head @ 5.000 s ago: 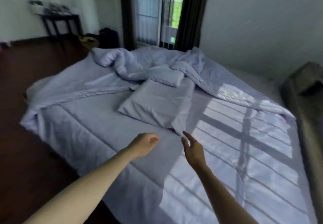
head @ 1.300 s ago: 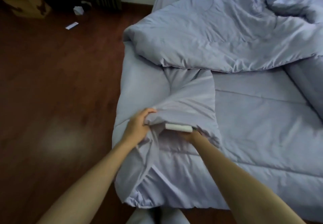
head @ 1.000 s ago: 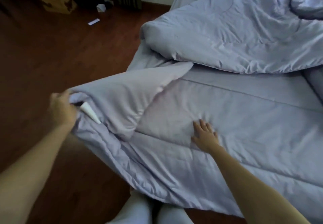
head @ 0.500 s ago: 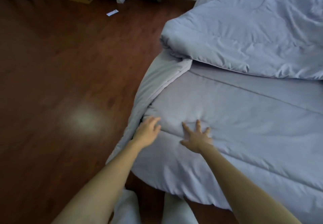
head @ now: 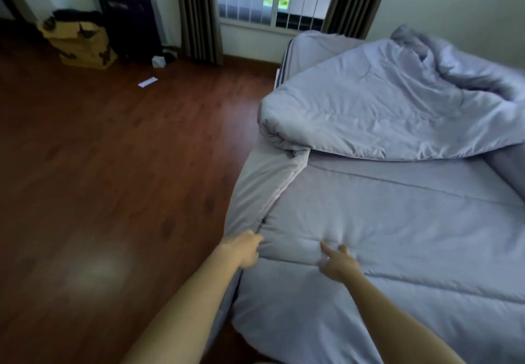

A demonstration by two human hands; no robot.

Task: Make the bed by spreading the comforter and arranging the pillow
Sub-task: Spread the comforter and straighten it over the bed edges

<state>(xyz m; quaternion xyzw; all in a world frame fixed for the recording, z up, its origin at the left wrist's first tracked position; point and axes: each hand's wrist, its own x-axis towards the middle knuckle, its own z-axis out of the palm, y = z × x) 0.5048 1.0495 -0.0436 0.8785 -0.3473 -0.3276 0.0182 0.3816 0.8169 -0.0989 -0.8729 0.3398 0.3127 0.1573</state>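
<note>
Gripping the comforter (head: 397, 236) edge at the bed's near corner, left hand (head: 243, 251) has its fingers curled shut on the fabric. Right hand (head: 339, 264) lies just beside it, fingers open and pressed on the quilt. Far half's folded back in a heap; can't spot the pillow.

Flat comforter (head: 397, 221) ahead lies open — its bunched fold (head: 383, 119) blocks the far side.
</note>
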